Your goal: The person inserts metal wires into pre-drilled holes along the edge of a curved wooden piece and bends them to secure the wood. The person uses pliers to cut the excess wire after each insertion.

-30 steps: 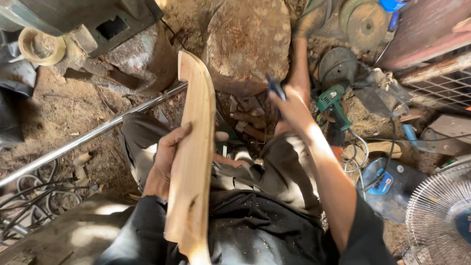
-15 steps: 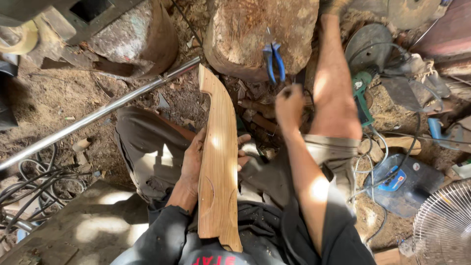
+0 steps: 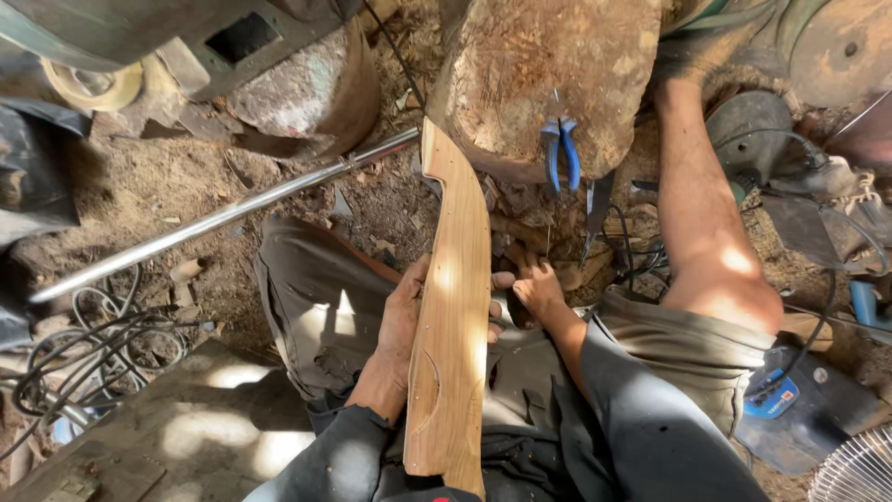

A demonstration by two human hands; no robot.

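A long curved piece of pale wood lies lengthwise over my lap, its narrow end pointing at a tree stump. My left hand grips it from the left at mid-length, fingers wrapped underneath. Against the wood's right edge sits my right hand, fingers curled, with something dark just below it; whether it grips anything is unclear. Blue-handled pliers rest on the stump, free of both hands. My bare right leg stretches out beside the stump.
A shiny metal rod runs diagonally over the dirt floor on the left. Black cables coil at lower left. Power tools, a blue box and a fan's grille crowd the right side.
My right hand set the blue pliers on the stump, let go and drew back to the wood's right edge. The left hand kept its grip on the wood.
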